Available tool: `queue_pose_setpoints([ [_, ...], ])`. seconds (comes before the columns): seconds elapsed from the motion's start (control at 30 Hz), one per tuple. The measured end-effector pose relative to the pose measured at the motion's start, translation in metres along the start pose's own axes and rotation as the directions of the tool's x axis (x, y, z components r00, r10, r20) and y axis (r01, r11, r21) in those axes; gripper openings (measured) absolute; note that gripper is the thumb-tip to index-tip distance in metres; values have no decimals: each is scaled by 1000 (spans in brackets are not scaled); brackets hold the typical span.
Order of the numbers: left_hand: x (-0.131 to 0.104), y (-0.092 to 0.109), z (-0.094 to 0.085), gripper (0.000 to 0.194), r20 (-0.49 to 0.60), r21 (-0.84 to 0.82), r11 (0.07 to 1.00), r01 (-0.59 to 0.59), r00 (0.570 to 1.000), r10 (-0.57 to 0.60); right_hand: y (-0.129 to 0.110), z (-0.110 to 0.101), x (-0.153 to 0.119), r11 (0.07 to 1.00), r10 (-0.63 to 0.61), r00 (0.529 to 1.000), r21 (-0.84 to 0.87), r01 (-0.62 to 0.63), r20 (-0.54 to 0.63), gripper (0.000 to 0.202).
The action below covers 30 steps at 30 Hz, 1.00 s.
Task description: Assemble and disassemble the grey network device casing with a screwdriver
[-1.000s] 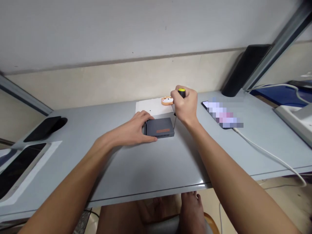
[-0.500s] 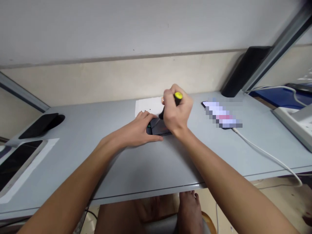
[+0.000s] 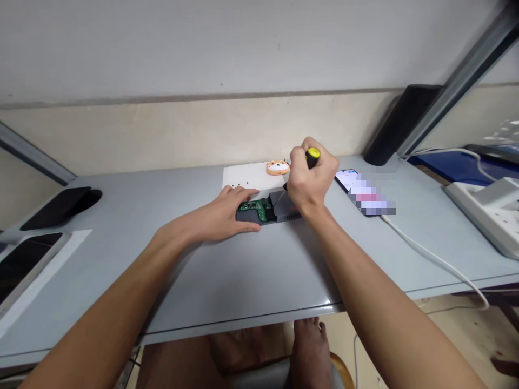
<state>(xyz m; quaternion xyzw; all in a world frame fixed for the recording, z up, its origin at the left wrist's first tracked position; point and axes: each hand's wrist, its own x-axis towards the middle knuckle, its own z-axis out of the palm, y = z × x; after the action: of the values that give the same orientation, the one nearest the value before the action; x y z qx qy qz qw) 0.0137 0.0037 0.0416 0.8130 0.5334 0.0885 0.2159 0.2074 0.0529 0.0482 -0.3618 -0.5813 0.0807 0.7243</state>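
flanking right hand (image 3: 310, 178): paper (image 3: 245, 174), phone (image 3: 363, 193)

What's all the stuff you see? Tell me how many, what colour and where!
Desk: 1, grey, across the middle
Wall: 1, grey and cream, behind
Device: 1, dark grey, centre
Circuit board: 1, green, inside device
Cover: 1, grey, over device's right part
Screwdriver: 1, black and yellow, above cover
Paper: 1, white, behind device
Specks: at least 3, black, paper's near edge
Animal-faced item: 1, orange and white, paper's right end
Phone: 1, dark-edged, right
Cables: at least 2, white, right
Tall object: 1, black, back right
Socket block: 1, white, far right
Tablet-like slab: 1, dark-faced, left
Left grip: 1, bare, on device
Right grip: 1, bare, around screwdriver
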Motion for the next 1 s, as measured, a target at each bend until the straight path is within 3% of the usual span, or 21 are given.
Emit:
queue_pose_setpoints([
  [0.17, 1, -4, -3, 65, 3, 3, 996, -87, 996, 87, 4, -2, 0, 999, 49, 999, 23, -48, -9, 40],
  [0.4, 1, 3, -2, 57, -25, -42, 990, -131, 991, 130, 1, 4, -7, 998, -28, 999, -49, 29, 16, 40],
  [0.73, 4, 7, 12, 65, -95, -11, 993, -120, 988, 119, 1, 6, -7, 1000, 11, 999, -4, -11, 41, 41],
  [0.87, 8, 11, 21, 58, -129, -1, 990, -143, 982, 141, 4, 5, -6, 1000, 8, 1000, -19, -8, 4, 41],
  [1.0, 10, 10, 18, 54, -129, -1, 990, -144, 981, 143, 7, 3, -4, 998, 31, 999, -46, -31, -8, 40],
])
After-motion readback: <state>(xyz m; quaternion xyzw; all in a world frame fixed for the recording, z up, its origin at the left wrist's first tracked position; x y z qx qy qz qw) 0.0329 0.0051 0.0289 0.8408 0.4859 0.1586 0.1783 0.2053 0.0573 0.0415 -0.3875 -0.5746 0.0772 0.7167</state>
